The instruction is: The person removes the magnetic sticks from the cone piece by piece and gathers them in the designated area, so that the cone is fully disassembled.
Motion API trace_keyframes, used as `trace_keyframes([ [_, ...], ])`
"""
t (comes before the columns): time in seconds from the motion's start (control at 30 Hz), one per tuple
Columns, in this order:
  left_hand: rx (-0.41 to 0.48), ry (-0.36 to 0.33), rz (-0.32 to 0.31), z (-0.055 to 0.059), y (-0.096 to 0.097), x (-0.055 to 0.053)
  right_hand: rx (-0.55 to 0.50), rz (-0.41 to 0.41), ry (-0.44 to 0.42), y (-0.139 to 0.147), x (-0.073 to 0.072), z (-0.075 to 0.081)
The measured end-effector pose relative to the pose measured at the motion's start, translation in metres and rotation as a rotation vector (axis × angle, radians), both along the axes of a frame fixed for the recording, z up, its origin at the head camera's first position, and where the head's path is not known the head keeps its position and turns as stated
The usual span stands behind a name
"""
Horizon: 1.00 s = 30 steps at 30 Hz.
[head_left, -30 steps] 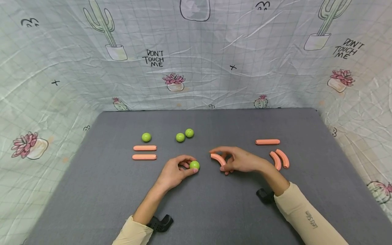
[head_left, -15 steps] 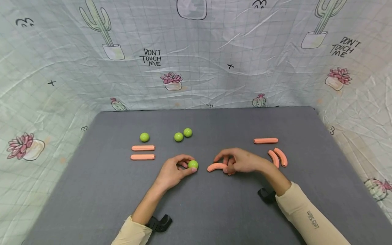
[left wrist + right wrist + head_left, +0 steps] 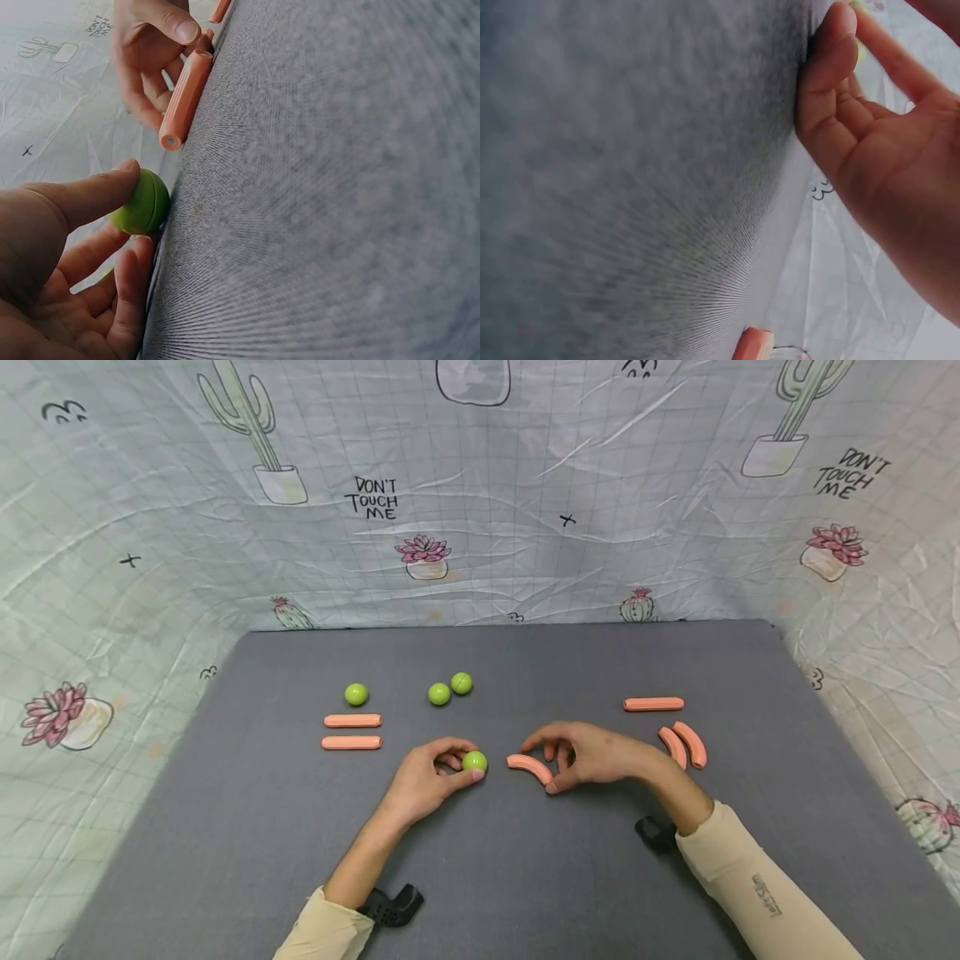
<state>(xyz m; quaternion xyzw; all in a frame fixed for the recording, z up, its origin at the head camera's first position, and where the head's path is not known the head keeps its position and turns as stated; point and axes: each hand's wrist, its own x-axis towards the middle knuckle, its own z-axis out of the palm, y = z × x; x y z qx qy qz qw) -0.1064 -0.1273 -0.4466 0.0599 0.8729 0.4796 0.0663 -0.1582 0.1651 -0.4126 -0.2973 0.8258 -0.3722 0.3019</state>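
My left hand (image 3: 426, 785) pinches a green ball (image 3: 474, 762) low over the grey table, with the thumb tip on it. A seam across the ball shows in the left wrist view. Just right of it, a curved salmon-pink rod (image 3: 531, 767) lies on the table, its grooved side and round end (image 3: 171, 141) visible from the left wrist. My right hand (image 3: 596, 754) spans this rod, thumb at the right end and index finger near the left end. Ball and rod are apart. In the right wrist view, my fingers (image 3: 832, 97) hide the rod.
Two straight pink rods (image 3: 352, 721) and a single green ball (image 3: 356, 694) lie at the left. Two more balls (image 3: 439, 694) sit at the back middle. One straight rod (image 3: 654, 703) and two curved rods (image 3: 690, 745) are at the right. A patterned cloth (image 3: 510, 485) surrounds the table.
The curved rod has turned between my right fingers, first to lie more level, then with its right end back toward me. My right thumb has shifted to that end. The left hand stays put.
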Motion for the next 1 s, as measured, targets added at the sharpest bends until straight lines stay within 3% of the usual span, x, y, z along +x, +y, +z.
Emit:
trace_keyframes([
  [0.43, 0.006, 0.008, -0.008, 0.000, 0.000, 0.001, 0.036, 0.153, 0.059, -0.013, -0.008, 0.002],
  [0.77, 0.002, 0.016, -0.002, -0.001, 0.000, 0.002, 0.044, 0.173, 0.009, -0.017, -0.009, 0.002],
  [1.0, 0.002, 0.025, 0.001, -0.001, 0.000, 0.003, 0.024, 0.250, -0.085, -0.017, -0.010, 0.002],
])
